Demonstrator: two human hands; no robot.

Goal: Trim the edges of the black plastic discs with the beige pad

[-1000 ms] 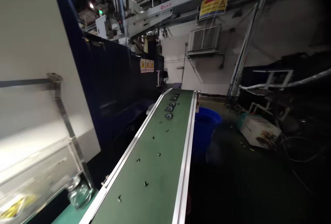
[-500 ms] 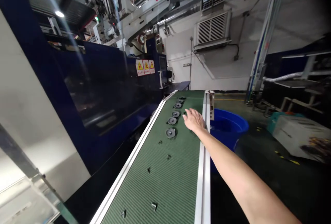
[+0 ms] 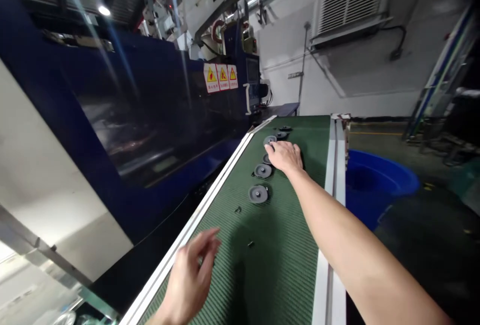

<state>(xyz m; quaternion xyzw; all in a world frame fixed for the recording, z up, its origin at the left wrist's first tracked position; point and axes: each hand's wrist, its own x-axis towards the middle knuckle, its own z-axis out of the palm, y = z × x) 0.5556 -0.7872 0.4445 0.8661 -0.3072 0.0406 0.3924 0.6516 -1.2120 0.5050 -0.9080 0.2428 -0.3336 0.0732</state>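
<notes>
My right hand (image 3: 285, 156) reaches over a row of dark grey round plastic parts, its thumb side at one round part (image 3: 270, 140) and partly covering another (image 3: 266, 159). Its fingers are spread and bent downward, and whether they touch is unclear. Two more round parts lie nearer, a middle one (image 3: 263, 170) and the closest (image 3: 258, 194). My left hand (image 3: 191, 275) hovers low over the belt's left side, with thumb and fingers curved and apart. Close to it on the belt are a small dark piece (image 3: 238, 209) and another small piece (image 3: 251, 244).
The green ribbed conveyor belt (image 3: 288, 265) runs away between metal side rails, such as the right rail (image 3: 330, 275). A blue tub (image 3: 378, 180) stands beyond that rail. The dark blue machine (image 3: 157, 100) lines the left side, with warning signs (image 3: 221, 78) on it.
My left hand has come into view over the belt. My right hand has moved left onto the round parts. The view has shifted, and several small pieces near the front are no longer visible.
</notes>
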